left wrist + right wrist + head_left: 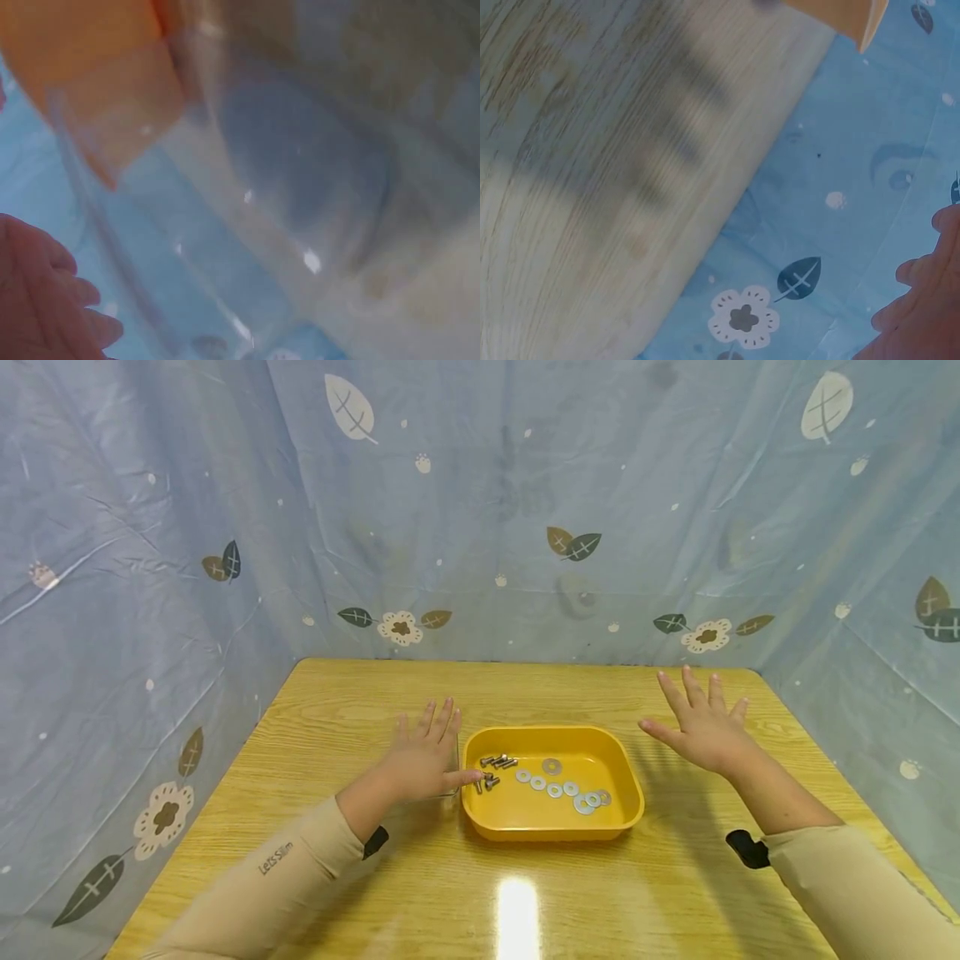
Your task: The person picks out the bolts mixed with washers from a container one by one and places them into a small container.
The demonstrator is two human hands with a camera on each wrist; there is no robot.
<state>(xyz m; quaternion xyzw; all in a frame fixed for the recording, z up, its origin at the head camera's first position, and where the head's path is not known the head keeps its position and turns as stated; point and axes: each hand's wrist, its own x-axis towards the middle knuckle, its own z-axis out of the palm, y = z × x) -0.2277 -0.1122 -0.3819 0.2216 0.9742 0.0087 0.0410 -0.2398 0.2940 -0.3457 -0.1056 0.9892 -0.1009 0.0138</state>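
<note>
A yellow tray [551, 834] stands on the table in the head view, with several small screws [504, 762] at its left and several flat metal washers [555, 790] toward the middle and right. Fingers spread, my left hand [418, 764] is over a clear plastic box [247, 255] just left of the tray. Its thumb reaches across the tray's left rim, overlapping the screws in this view. To the right of the tray, my right hand [707, 732] is held with straight, splayed fingers and nothing in it. Most of the box is hidden behind the left hand in the head view.
The wooden table [360, 893] is bordered at the back and both sides by a blue patterned cloth [480, 510]. Bright light reflects off the tabletop in front of the tray. A black strap piece [747, 848] shows at the right wrist.
</note>
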